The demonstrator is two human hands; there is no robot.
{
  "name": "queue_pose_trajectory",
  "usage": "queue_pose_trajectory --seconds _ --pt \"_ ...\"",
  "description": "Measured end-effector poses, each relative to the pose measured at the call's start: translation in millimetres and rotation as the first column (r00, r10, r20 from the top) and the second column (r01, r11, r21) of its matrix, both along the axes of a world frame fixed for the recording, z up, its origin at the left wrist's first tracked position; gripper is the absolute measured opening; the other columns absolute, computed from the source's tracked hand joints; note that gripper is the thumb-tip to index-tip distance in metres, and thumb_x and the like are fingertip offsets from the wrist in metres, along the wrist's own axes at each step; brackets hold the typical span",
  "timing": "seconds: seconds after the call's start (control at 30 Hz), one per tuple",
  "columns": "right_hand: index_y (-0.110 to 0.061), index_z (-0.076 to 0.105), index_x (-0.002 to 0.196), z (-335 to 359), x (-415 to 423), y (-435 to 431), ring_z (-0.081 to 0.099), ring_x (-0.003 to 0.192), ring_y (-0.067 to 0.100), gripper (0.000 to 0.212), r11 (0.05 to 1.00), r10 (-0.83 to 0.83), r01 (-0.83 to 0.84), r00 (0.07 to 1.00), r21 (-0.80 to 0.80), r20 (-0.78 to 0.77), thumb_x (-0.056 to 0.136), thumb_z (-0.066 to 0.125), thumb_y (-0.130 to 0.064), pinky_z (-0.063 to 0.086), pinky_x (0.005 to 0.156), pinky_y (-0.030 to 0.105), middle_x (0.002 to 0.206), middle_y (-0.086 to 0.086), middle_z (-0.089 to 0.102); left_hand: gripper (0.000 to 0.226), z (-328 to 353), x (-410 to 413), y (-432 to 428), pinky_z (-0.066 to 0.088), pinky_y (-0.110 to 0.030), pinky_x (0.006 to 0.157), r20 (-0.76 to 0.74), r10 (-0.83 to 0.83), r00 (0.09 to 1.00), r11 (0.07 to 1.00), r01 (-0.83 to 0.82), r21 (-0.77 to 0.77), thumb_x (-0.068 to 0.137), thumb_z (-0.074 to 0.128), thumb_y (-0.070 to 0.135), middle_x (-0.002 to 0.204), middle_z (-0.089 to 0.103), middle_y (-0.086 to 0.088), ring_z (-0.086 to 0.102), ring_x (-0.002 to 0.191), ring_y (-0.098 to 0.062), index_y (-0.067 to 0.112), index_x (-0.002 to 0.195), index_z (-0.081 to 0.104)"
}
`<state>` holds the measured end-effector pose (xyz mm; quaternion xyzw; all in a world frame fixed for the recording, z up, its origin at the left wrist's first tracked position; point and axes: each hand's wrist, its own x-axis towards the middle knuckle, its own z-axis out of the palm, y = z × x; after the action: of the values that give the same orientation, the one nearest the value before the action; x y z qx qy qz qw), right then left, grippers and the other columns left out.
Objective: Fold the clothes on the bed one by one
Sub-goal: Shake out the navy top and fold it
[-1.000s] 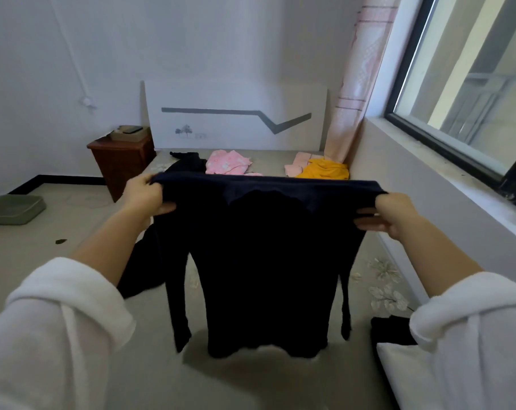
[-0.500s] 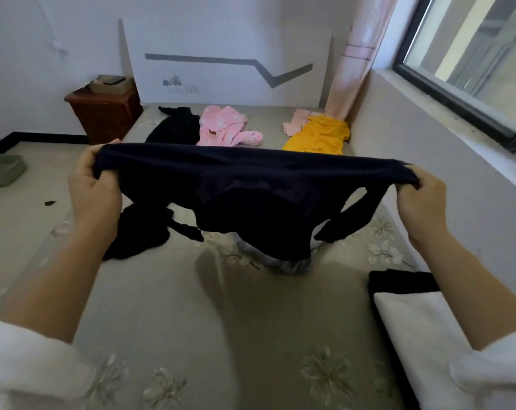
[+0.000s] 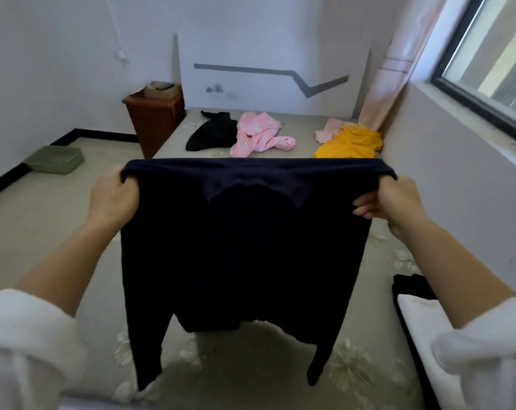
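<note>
Head view: dark top point(image 3: 244, 247) is held up over the bed point(image 3: 250, 377), hanging full length.
Change: it has been lifted again after its body was dipped onto the bed.
Fingers: left hand point(image 3: 111, 199) and right hand point(image 3: 395, 202) are each clamped on a shoulder.
Meaning: folding is judged not yet begun.

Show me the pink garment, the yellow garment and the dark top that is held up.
pink garment point(image 3: 256, 135), head view, its crumpled middle.
yellow garment point(image 3: 350, 143), head view, its middle.
dark top point(image 3: 244, 247), head view, its hanging front.
</note>
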<state>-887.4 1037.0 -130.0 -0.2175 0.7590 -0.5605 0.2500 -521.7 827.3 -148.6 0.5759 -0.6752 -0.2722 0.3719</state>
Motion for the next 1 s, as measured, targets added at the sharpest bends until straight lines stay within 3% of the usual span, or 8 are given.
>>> queue_pose_trajectory --seconds 0.13,0.2,0.3,0.43,0.53,0.63,0.7,1.0 --pt "-0.011 0.050 0.118 -20 28 -29 0.071 0.065 0.028 0.046 0.967 0.192 -0.238 0.914 0.088 0.358 0.102 0.016 -0.039 0.057 0.052 0.031 0.072 0.015 0.072 0.024 -6 6 -17 0.047 -0.026 0.044 -0.127 0.024 0.992 0.774 0.062 0.630 0.102 0.033 0.035 0.080 0.051 -0.012 0.051 0.063 -0.024 0.014 0.103 0.045" --pt "-0.015 0.052 0.121 -39 38 -47 0.067 0.088 0.030 0.047 0.940 0.247 -0.321 0.875 0.118 0.416 0.102 0.019 -0.043 0.054 0.072 0.041 0.091 0.016 0.071 0.028 -15 10 -36 0.058 -0.039 0.070 -0.356 0.032 0.934 0.662 0.247 0.708 0.098 0.047 0.017 0.116 0.052 -0.013 0.058 0.099 -0.032 0.015 0.125 0.043" --pt "-0.026 0.053 0.115 -52 51 -79 0.050 0.111 0.023 0.036 0.965 0.200 -0.252 0.889 0.077 0.412 0.101 0.023 -0.041 0.037 0.089 0.045 0.111 0.007 0.062 0.038 -21 17 -67 0.049 -0.057 0.086 -0.629 0.089 0.773 0.599 0.463 0.653 0.102 0.037 0.025 0.135 0.044 -0.013 0.049 0.118 -0.043 0.023 0.141 0.038" --pt "-0.018 0.053 0.130 -46 59 -123 0.055 0.113 0.019 0.038 0.999 -0.035 0.037 0.998 -0.031 0.060 0.101 0.028 -0.024 0.045 0.092 0.035 0.124 0.003 0.059 0.047 -14 19 -105 0.043 -0.049 0.093 -0.716 0.051 0.696 0.749 0.448 0.489 0.103 0.021 0.044 0.140 0.045 -0.011 0.050 0.118 -0.036 0.024 0.145 0.031" --pt "-0.024 0.059 0.118 -32 74 -130 0.054 0.094 0.003 0.034 0.967 -0.183 0.138 0.962 -0.215 -0.201 0.095 0.035 -0.022 0.040 0.073 0.004 0.108 -0.008 0.059 0.042 -6 24 -120 0.047 -0.040 0.090 -0.814 0.032 0.580 0.847 0.418 0.330 0.104 0.024 0.038 0.130 0.054 -0.004 0.057 0.111 -0.025 0.024 0.140 0.040" --pt "-0.026 0.062 0.094 -27 88 -126 0.053 0.087 0.001 0.028 0.937 -0.214 0.117 0.936 -0.328 -0.279 0.082 0.036 -0.025 0.043 0.073 0.013 0.087 -0.015 0.060 0.028 -13 37 -119 0.052 -0.032 0.083 -0.856 0.016 0.517 0.891 0.381 0.247 0.103 0.028 0.030 0.113 0.063 0.004 0.063 0.103 -0.017 0.028 0.114 0.054" --pt "-0.024 0.061 0.083 -34 95 -116 0.054 0.084 0.008 0.023 0.941 -0.203 0.102 0.933 -0.322 -0.298 0.082 0.037 -0.023 0.043 0.073 0.028 0.082 -0.008 0.059 0.025 -27 49 -113 0.053 -0.030 0.082 -0.847 0.045 0.530 0.917 0.315 0.246 0.102 0.031 0.023 0.109 0.065 0.005 0.065 0.098 -0.013 0.025 0.107 0.056" --pt "-0.003 0.065 0.080 -144 128 -75 0.052 0.055 -0.001 0.023 1.000 0.012 -0.011 0.961 0.006 -0.276 0.089 0.048 0.010 0.039 0.052 0.008 0.074 0.005 0.061 0.031 -163 107 -84 0.045 -0.043 0.086 -0.424 0.051 0.904 0.902 0.141 0.409 0.099 0.037 0.016 0.102 0.065 -0.016 0.058 0.098 -0.028 0.004 0.099 0.065"
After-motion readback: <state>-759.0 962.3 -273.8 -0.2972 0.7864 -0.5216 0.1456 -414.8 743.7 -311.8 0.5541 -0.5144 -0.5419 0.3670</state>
